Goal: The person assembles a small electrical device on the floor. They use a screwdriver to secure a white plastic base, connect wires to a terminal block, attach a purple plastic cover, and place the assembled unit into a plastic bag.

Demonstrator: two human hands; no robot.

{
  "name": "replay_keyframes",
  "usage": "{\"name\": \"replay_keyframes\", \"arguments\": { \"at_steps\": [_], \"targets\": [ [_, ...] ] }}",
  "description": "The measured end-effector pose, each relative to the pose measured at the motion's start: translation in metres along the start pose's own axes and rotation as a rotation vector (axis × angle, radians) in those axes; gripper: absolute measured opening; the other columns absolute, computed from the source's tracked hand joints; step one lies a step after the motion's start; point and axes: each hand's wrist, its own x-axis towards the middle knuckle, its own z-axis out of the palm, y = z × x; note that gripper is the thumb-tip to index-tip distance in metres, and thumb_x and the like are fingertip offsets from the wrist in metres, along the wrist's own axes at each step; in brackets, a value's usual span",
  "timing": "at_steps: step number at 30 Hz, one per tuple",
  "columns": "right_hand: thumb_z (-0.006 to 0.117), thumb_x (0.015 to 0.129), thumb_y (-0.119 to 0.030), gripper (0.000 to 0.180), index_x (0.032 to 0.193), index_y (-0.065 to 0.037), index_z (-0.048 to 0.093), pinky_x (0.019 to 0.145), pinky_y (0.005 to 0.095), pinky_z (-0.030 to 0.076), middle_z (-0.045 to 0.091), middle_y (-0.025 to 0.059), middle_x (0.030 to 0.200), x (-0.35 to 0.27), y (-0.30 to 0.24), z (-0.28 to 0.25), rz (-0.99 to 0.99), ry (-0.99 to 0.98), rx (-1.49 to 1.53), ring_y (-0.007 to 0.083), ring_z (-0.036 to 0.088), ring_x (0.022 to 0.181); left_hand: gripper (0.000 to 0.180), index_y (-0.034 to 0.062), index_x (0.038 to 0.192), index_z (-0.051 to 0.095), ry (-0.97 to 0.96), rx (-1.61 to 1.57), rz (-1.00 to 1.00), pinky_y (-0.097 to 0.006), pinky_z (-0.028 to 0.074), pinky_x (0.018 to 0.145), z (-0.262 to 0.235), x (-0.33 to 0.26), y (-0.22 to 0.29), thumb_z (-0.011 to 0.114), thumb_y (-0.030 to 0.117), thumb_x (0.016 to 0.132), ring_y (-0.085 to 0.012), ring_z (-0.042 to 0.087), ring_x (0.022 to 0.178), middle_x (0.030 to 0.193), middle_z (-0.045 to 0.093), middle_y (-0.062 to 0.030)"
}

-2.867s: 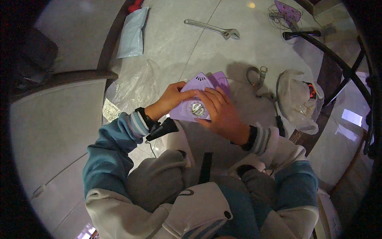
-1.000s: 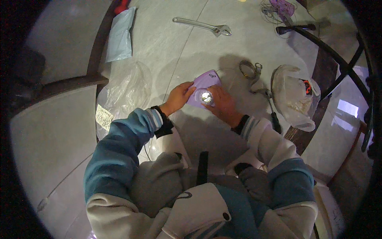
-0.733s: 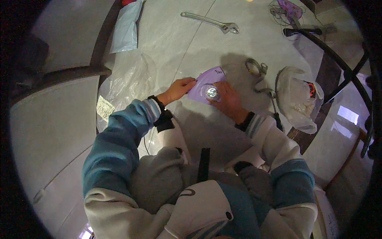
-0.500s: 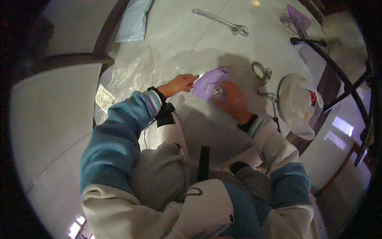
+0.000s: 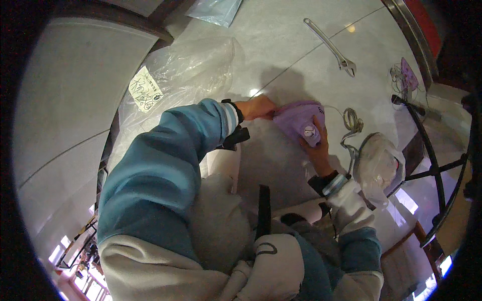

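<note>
A purple plastic housing (image 5: 296,118) with vent slots and a round, shiny fitting sits low over the pale floor in front of me. My right hand (image 5: 318,143) grips its right side, fingers along the edge near the fitting. At the opposite corner my left hand (image 5: 257,107) is closed, its curled fingers against the housing's tip; the fingertips themselves are hidden. A thin grey cable (image 5: 353,121) lies loosely coiled just right of the housing.
An adjustable wrench (image 5: 331,47) lies beyond my hands. Clear plastic sheeting (image 5: 196,70) with a paper label spreads at left, below a pale blue packet (image 5: 216,10). At right are a filled plastic bag (image 5: 376,168), a black metal frame (image 5: 432,155) and another purple piece (image 5: 408,75) with wires.
The view has swung, shifting the scene. My right hand has gone from lying over the housing to gripping its right edge. My left hand's extended finger has curled in at the corner.
</note>
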Motion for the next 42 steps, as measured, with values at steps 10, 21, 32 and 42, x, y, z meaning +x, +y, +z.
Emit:
{"name": "replay_keyframes", "arguments": {
  "at_steps": [10,21,32,42],
  "targets": [
    [0.074,0.071,-0.010,0.077,0.137,-0.006,0.034,0.100,0.0358,0.035,0.041,0.0153,0.132,-0.007,0.012,0.004,-0.048,-0.013,-0.165,0.0274,0.042,0.122,0.033,0.0015,0.110,0.059,-0.007,0.333,0.260,-0.030,0.045,0.077,0.008,-0.011,0.004,0.059,0.026,0.088,-0.0132,0.056,0.087,0.101,0.062,-0.0030],
    [0.075,0.073,-0.021,0.090,0.138,-0.003,0.016,0.100,0.0400,0.035,0.032,0.0185,0.136,-0.011,0.007,0.011,0.050,0.067,0.056,0.0304,0.036,0.124,0.041,0.0007,0.108,0.058,0.298,0.679,0.091,-0.026,0.044,0.068,0.040,-0.014,0.023,0.059,0.035,0.086,-0.0120,0.054,0.079,0.093,0.061,-0.0078],
    [0.072,0.075,-0.010,0.075,0.132,-0.003,0.024,0.097,0.0347,0.037,0.039,0.0123,0.131,-0.022,0.016,0.010,0.133,0.118,0.317,0.0215,0.042,0.119,0.085,-0.0084,0.094,0.056,0.452,0.595,-0.079,-0.038,0.047,0.071,0.063,0.007,0.035,0.064,0.070,0.063,-0.0284,0.059,0.084,0.088,0.060,-0.0203],
    [0.073,0.075,-0.012,0.086,0.139,-0.002,0.017,0.098,0.0346,0.039,0.043,0.0121,0.129,-0.025,0.026,-0.007,0.137,0.030,0.299,0.0217,0.044,0.118,0.077,-0.0039,0.107,0.048,0.301,0.521,-0.152,-0.028,0.045,0.069,0.073,0.001,0.062,0.069,0.059,0.068,-0.0168,0.055,0.083,0.095,0.057,-0.0130]
  ]
}}
